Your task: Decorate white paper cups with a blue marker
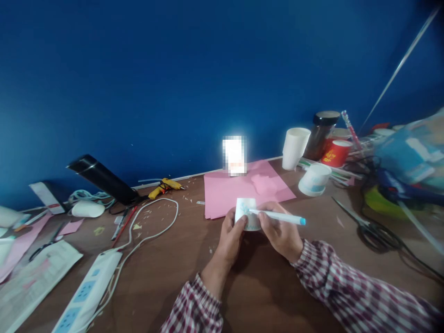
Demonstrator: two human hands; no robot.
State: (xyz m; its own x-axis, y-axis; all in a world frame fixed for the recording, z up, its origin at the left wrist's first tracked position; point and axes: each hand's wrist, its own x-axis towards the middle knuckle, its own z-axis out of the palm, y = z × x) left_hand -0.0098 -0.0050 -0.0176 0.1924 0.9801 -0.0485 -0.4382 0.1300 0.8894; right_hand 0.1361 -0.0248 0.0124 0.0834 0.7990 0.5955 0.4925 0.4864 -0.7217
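Head view: a blue wall [166,88] rises behind a brown tabletop [187,259], on which pink sheets [222,196] lie beyond the person's hands. The left hand [230,240] grips a white paper cup [247,210] marked in blue — held by the sheets' near edge — while the right hand [279,235] pinches a white marker [286,217] with a light-blue end, its tip at the cup's side.

left hand [231,237]: curled, gripping | right hand [280,235]: pinching, near the left
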